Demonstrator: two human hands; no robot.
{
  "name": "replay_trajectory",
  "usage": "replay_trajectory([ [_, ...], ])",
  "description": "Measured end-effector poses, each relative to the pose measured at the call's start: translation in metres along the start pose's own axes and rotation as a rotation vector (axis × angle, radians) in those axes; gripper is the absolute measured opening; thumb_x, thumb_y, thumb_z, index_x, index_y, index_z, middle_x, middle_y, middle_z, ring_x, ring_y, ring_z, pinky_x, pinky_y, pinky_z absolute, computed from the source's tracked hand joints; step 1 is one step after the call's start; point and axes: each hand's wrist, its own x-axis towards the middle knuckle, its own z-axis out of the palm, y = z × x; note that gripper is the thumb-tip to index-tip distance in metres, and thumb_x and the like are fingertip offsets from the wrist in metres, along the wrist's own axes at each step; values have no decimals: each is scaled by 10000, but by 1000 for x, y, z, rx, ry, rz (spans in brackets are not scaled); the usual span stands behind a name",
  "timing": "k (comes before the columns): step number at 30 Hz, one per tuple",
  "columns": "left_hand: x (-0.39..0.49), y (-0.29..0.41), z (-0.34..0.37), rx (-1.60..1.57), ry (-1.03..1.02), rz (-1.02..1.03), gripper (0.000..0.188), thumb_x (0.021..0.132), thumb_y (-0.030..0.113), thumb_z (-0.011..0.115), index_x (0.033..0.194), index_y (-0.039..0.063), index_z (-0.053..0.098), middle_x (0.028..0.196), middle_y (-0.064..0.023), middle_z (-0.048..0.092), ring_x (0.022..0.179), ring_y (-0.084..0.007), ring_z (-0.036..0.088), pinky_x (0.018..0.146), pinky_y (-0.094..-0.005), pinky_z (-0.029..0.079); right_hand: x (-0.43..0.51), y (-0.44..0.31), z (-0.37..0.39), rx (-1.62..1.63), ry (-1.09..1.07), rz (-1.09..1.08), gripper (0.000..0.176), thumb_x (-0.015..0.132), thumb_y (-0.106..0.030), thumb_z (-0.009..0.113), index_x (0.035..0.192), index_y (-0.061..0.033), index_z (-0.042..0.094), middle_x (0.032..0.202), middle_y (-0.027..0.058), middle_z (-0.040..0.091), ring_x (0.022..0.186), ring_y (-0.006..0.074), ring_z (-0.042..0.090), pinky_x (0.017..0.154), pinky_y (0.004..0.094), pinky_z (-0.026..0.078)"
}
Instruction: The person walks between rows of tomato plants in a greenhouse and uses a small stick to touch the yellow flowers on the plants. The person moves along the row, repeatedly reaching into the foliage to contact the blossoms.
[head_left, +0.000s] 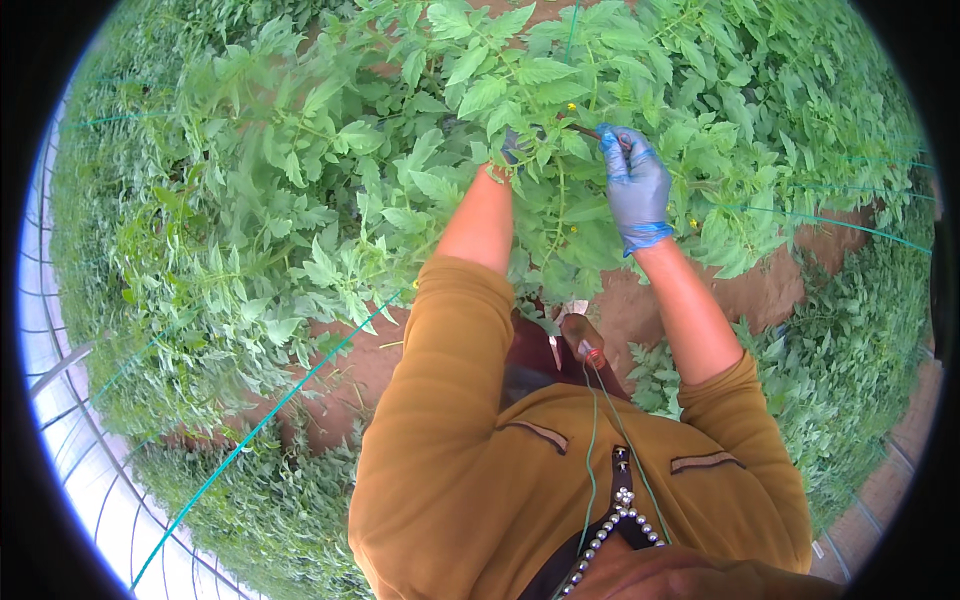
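Observation:
My right hand (639, 184), in a thin blue disposable glove, grips a slim dark reddish-brown rod-like tool (583, 131) between thumb and fingers. The tool points left into the leaves, close to a small yellow flower (571, 107). Its far end is lost in the foliage, so its exact kind cannot be told. My left hand (514, 147), gloved too, reaches in among the stems of a tomato plant (559, 176). Leaves cover most of that hand, and whether its fingers hold anything is hidden.
Dense tomato plants (262, 150) surround me over brown soil (660, 300). Taut green strings (281, 403) cross at left and right (825, 219). From my neck a green cord (592, 442) carries a small brownish object (581, 334) with a red band. Greenhouse framing (82, 420) curves at far left.

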Motion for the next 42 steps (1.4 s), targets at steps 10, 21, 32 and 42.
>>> replay_trajectory([
  [10,1,-5,0,8,-110,-19,349,944,249,495,1261,106,518,1211,-59,580,1085,-229,565,913,-389,449,-5,5,10,-22,70,-118,129,890,-154,627,981,-68,657,872,123,678,766,281,649,680,361,512],
  [21,4,-12,-2,-1,-168,-44,353,947,262,498,1269,117,518,1212,-52,583,1092,-222,564,929,-390,445,-3,4,6,-37,108,-154,115,886,-138,634,978,-75,660,871,111,668,769,278,629,676,364,498],
  [32,-4,-13,-8,-3,-178,-50,358,951,274,501,1277,128,517,1212,-45,585,1100,-214,562,945,-391,441,-6,-1,12,-144,87,-282,94,869,-117,639,954,-77,644,820,98,646,737,284,609,682,383,480],
  [42,-10,-13,-8,9,-174,-44,362,954,285,504,1284,137,517,1212,-39,588,1107,-207,560,959,-392,438,-6,-1,19,-220,71,-326,105,867,-139,624,951,-76,627,835,111,645,759,310,607,685,402,467],
])
